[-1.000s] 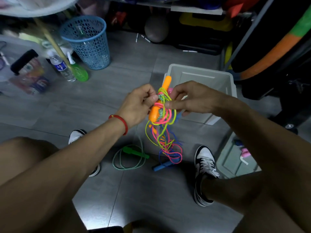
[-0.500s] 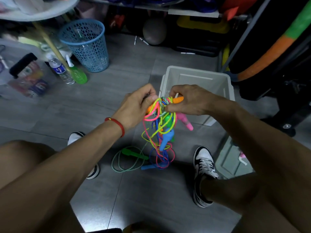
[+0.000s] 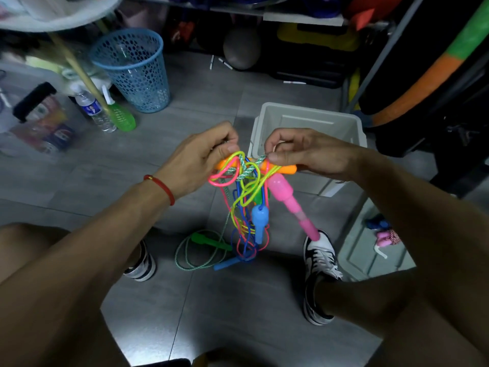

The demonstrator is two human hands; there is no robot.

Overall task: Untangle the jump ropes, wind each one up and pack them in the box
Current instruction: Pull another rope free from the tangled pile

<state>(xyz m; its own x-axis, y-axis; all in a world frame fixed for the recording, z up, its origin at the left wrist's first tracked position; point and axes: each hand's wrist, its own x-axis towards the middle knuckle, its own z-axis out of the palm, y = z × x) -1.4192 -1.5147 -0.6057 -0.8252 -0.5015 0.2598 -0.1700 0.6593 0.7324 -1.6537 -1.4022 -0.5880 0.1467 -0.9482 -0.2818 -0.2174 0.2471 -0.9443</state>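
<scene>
While our left hand [image 3: 201, 160] and right hand [image 3: 299, 152] are pinching the knotted jump ropes [image 3: 244, 186] before the empty box [image 3: 307, 120], we are still untangling, needing to free one loop next.

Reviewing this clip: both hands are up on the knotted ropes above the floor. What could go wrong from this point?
1. The left hand and right hand pinch cords at the knot; pulling apart could tighten it rather than free it.
2. The pink handle and blue handle hang loose, so they may swing and re-snag the loops.
3. The green rope on the floor looks still tied into the bundle and may drag along.
</scene>
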